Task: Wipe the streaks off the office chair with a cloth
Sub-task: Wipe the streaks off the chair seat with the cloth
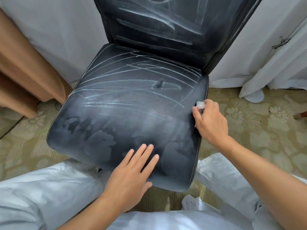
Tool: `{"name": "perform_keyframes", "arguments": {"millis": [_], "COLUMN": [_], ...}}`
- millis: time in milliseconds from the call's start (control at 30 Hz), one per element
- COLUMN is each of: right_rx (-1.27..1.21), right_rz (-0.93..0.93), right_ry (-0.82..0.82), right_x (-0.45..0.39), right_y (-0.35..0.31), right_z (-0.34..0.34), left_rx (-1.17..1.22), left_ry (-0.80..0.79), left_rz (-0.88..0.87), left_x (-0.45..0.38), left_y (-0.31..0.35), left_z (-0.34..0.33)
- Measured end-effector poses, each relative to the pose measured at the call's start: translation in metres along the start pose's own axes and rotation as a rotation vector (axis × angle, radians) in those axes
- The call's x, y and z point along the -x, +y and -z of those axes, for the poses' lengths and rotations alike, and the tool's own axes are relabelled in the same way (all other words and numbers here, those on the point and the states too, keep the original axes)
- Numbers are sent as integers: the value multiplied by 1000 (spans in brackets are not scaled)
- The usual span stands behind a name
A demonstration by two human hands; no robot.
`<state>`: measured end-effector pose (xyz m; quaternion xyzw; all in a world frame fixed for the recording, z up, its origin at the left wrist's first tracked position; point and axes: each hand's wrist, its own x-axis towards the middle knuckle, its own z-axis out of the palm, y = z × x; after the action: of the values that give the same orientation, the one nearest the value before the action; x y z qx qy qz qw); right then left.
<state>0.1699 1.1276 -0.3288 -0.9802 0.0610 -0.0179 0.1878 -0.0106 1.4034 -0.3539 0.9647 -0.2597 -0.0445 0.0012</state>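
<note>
A black office chair [116,103] stands in front of me. White chalky streaks [132,75] cross the back half of its seat and its backrest [157,25]. The front half of the seat looks smeared and hazy. My left hand [132,171] lies flat on the front of the seat with straight fingers. My right hand [209,118] is at the seat's right edge and grips a small whitish cloth [200,104], which is mostly hidden inside the fingers.
My knees in light trousers [41,188] flank the chair's front. A patterned carpet [257,130] covers the floor. Brown curtains [25,72] hang at the left and white curtains [274,55] at the right. A white object [255,97] lies on the floor at the right.
</note>
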Motion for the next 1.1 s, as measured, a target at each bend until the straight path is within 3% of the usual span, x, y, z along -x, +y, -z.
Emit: {"name": "perform_keyframes", "arguments": {"millis": [133,233,333,467,567,667,767,900,1000,1100], "right_rx": [116,106,71,107,295,290,227,219,147,150], "right_rz": [-49,221,443,574,276,-93,-173,-25,254,513], "right_ry": [140,142,-4,43,138,160,144,157,99,23], "right_x": [22,65,93,78,55,44,40,48,78,97], "right_y": [-44,-84,-110,-78,-30,-12,-33,-105,-164,-181], "right_z": [-23,-42,-55,-43,-25,-11,-17,-42,-65,-74], "left_rx": [51,83,175,215,97,65,81,97,139,170], "left_ry": [18,22,50,129,78,-41,-27,-52,-80,22], "left_rz": [31,39,-25,-49,124,187,176,143,94,147], "left_x": [-6,-8,-11,-5,11,24,23,22,25,36], "left_y": [9,9,3,-28,-62,-68,-55,-52,-59,-79], "left_z": [-7,-6,1,15,16,9,1,9,27,43]}}
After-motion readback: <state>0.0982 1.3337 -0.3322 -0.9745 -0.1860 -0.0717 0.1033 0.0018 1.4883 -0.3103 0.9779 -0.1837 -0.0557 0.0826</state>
